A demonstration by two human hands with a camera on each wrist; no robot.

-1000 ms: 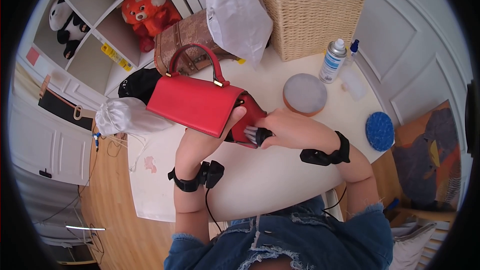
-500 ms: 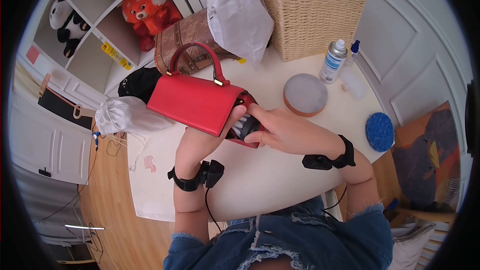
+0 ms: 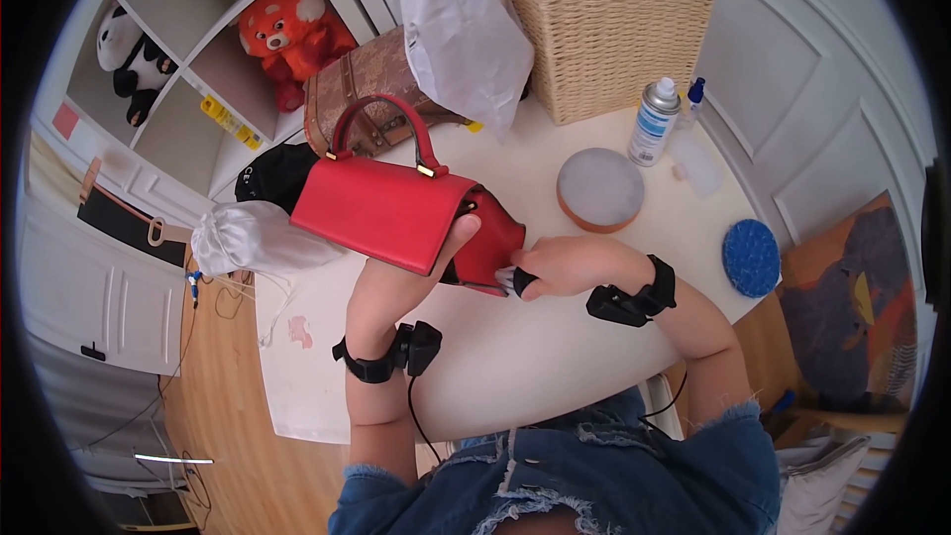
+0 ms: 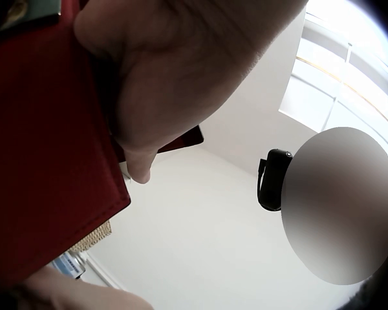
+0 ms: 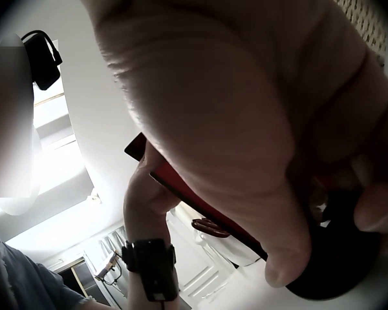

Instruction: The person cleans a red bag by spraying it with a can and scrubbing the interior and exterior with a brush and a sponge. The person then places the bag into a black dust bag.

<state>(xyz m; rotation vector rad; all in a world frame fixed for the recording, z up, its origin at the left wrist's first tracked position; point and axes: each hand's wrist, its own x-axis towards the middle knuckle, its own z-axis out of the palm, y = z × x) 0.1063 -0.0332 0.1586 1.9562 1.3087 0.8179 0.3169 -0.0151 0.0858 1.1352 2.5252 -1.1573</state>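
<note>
A red handbag (image 3: 381,210) with its handle up is held above the white table, its side facing right. My left hand (image 3: 401,287) grips it from below, the thumb over the lower front corner. My right hand (image 3: 580,266) pinches a small black brush (image 3: 521,282) with pale bristles at the bag's lower side edge. In the right wrist view, the brush's round black body (image 5: 336,258) sits between the thumb and fingers. The left wrist view shows the red leather (image 4: 45,155) beside my left hand (image 4: 174,71).
A round grey-topped pad (image 3: 600,188), a spray can (image 3: 654,122) and a blue disc (image 3: 751,258) lie to the right. Behind stand a wicker basket (image 3: 624,35) and a brown patterned case (image 3: 362,89). At left rests a white satin pouch (image 3: 253,236).
My right hand has drawn back from the bag's side with the brush, down to its lower edge. The left hand keeps its grip. The view has shifted slightly.
</note>
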